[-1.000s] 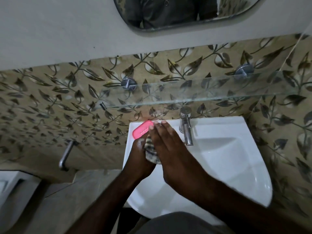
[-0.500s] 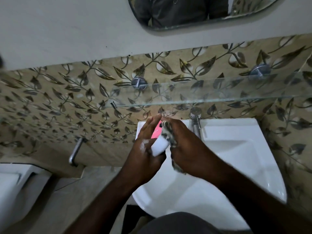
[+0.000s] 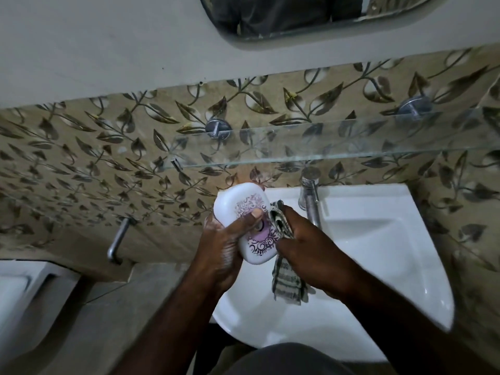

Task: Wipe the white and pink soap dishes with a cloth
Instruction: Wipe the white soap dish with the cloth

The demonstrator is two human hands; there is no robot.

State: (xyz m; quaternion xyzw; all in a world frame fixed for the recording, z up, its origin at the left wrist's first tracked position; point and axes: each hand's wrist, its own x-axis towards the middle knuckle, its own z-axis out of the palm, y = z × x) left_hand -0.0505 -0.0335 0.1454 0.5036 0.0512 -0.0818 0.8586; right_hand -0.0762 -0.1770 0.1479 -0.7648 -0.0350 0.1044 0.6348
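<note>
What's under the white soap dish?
The left hand holds the white soap dish from beneath, thumb on its patterned top, over the sink. The dish and hand hide the underside and the sink rim below.

Head camera looks steeply down, close over the sink facing the wall.

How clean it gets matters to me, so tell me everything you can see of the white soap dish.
The white soap dish is a rounded-cornered box of glossy, plastic-looking material, its broad face printed with purple swirls around a lilac oval. It is held tilted over the left rear corner of the sink. The left hand grips it from below, thumb lying across the print. The cloth, held by the right hand, touches its right edge.
</note>
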